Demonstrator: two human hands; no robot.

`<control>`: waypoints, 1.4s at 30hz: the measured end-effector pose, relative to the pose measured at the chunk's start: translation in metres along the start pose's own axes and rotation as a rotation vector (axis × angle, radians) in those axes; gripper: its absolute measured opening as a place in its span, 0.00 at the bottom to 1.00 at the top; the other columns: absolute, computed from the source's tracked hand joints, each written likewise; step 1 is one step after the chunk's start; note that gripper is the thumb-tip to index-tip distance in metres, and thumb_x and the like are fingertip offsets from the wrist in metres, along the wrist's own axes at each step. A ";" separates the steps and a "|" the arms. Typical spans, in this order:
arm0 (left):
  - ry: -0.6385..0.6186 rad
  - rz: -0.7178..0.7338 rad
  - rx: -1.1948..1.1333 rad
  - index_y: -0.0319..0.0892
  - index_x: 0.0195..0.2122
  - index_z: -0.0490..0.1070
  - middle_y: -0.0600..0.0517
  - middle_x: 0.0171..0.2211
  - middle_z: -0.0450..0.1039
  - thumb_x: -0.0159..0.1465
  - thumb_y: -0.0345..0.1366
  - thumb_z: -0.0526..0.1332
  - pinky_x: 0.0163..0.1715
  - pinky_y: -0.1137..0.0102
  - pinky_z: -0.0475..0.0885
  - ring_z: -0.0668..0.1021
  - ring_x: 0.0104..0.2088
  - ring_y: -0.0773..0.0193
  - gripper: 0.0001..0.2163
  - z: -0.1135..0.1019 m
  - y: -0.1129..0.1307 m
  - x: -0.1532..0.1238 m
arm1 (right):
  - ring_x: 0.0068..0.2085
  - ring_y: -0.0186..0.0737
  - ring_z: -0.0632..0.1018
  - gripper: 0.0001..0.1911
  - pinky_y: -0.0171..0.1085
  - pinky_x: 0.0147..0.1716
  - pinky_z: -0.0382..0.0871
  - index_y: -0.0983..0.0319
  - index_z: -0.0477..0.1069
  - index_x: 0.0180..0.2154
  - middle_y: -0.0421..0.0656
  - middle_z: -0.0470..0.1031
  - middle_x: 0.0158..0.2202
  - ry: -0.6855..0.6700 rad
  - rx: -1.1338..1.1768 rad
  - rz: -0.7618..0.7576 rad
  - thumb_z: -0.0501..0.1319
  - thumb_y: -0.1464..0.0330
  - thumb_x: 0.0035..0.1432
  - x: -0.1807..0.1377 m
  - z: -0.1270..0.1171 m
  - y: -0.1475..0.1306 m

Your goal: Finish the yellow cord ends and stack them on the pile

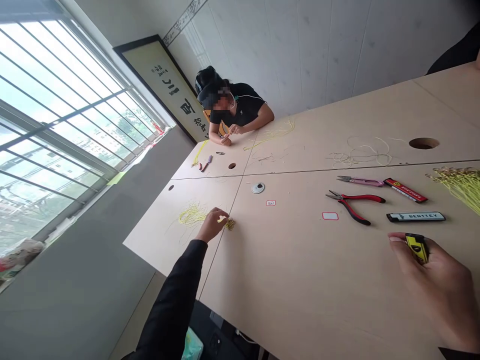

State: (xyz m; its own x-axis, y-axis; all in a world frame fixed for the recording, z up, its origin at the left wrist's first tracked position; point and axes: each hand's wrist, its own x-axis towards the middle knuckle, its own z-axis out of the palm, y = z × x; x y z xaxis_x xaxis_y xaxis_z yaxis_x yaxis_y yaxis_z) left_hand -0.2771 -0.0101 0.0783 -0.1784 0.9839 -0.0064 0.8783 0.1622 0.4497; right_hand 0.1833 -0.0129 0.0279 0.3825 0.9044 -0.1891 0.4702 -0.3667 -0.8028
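My left hand [212, 225] is at the left part of the table, fingertips pinched at the edge of a small pile of gold-coloured metal pieces [230, 225]. Whether a piece is between those fingers is too small to tell. Just left of this hand lies a loose bundle of yellow cord [192, 215]. On the right, my right hand [438, 280] is closed around a yellow and black lighter [417, 247], low over the tabletop. A white lighter [416, 216] marked BENTTEY and red-handled pliers [354, 202] lie just beyond it.
Pink-handled snips [360, 181] and a red lighter [405, 190] lie behind the pliers. Bundled yellow cords [461, 182] fill the right edge. Small labels [330, 216] and a round grommet [258, 188] are mid-table. Across the table a person [240, 107] works with both hands.
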 end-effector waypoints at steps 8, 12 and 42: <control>-0.064 0.025 0.156 0.41 0.29 0.77 0.46 0.37 0.73 0.60 0.37 0.62 0.40 0.63 0.72 0.75 0.33 0.61 0.07 -0.002 0.014 0.013 | 0.25 0.52 0.70 0.16 0.45 0.27 0.62 0.53 0.62 0.27 0.45 0.69 0.20 -0.023 0.025 -0.096 0.55 0.49 0.53 0.004 -0.001 0.001; -0.081 0.003 0.227 0.41 0.29 0.78 0.47 0.37 0.74 0.58 0.35 0.65 0.40 0.64 0.72 0.75 0.32 0.62 0.04 0.000 0.015 0.016 | 0.24 0.50 0.69 0.16 0.43 0.27 0.61 0.55 0.61 0.27 0.46 0.71 0.21 -0.028 0.040 -0.125 0.54 0.50 0.53 0.004 -0.002 -0.002; 0.072 -0.189 0.347 0.42 0.34 0.72 0.47 0.37 0.80 0.65 0.30 0.54 0.39 0.67 0.71 0.79 0.39 0.60 0.07 0.006 0.036 0.019 | 0.27 0.44 0.69 0.17 0.37 0.28 0.54 0.59 0.66 0.31 0.46 0.72 0.25 -0.003 0.108 -0.170 0.52 0.53 0.57 0.008 0.011 0.008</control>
State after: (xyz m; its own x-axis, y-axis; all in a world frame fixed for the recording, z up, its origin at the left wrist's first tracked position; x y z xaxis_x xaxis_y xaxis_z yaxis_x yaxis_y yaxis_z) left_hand -0.2464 0.0154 0.0888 -0.3707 0.9287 0.0076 0.9225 0.3672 0.1185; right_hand 0.1818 -0.0065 0.0137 0.3025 0.9520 -0.0471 0.4397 -0.1832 -0.8792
